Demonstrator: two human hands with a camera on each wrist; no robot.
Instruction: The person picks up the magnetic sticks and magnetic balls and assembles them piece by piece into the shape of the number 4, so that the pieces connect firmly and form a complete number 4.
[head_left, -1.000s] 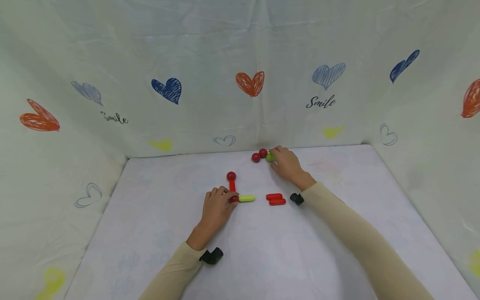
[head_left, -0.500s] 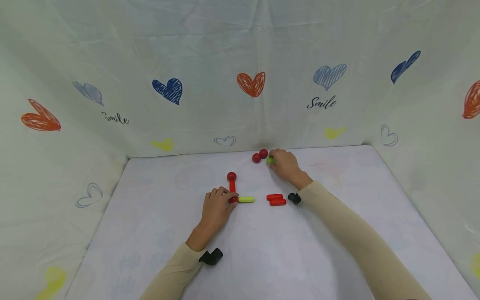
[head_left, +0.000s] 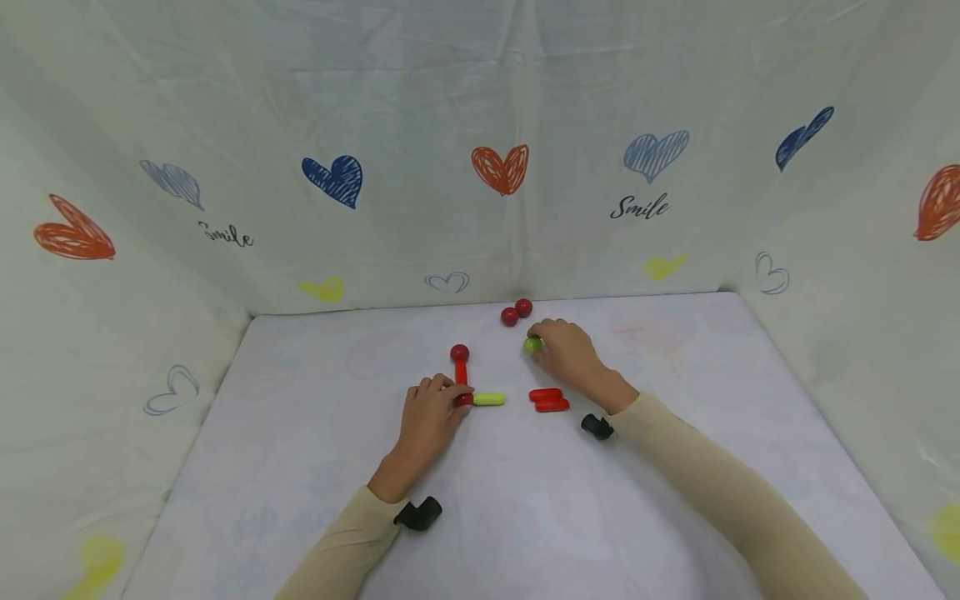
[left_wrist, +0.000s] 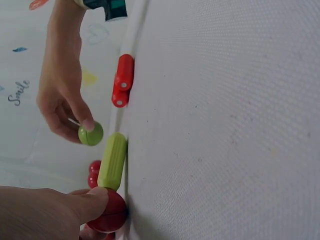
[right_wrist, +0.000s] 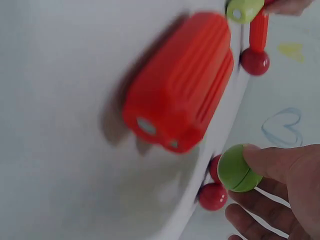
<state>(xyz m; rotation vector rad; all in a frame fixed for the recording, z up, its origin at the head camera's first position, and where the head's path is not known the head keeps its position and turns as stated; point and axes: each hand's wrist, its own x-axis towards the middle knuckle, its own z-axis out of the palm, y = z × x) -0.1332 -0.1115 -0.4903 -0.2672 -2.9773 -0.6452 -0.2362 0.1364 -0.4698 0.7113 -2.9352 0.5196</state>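
Note:
My left hand (head_left: 430, 423) pinches a red ball (left_wrist: 112, 212) between thumb and fingers on the table. From that ball a light-green rod (head_left: 490, 399) points right, and a red rod (head_left: 461, 372) runs away from me to another red ball (head_left: 460, 353). My right hand (head_left: 567, 357) holds a green ball (right_wrist: 235, 167) by thumb and fingertips; in the left wrist view it appears lifted off the table. Two loose red rods (head_left: 550, 400) lie side by side, nearer to me than the right hand. The fingers partly cover both held balls.
Two red balls (head_left: 517, 312) touch each other near the table's back edge. A white sheet (head_left: 405, 100) with printed hearts hangs behind and at the sides of the white table (head_left: 315, 433). Each wrist carries a black camera (head_left: 420, 513).
The right hand has closed on the green ball and drawn it toward me, away from the two red balls at the back. The left hand has stayed in place on its red ball.

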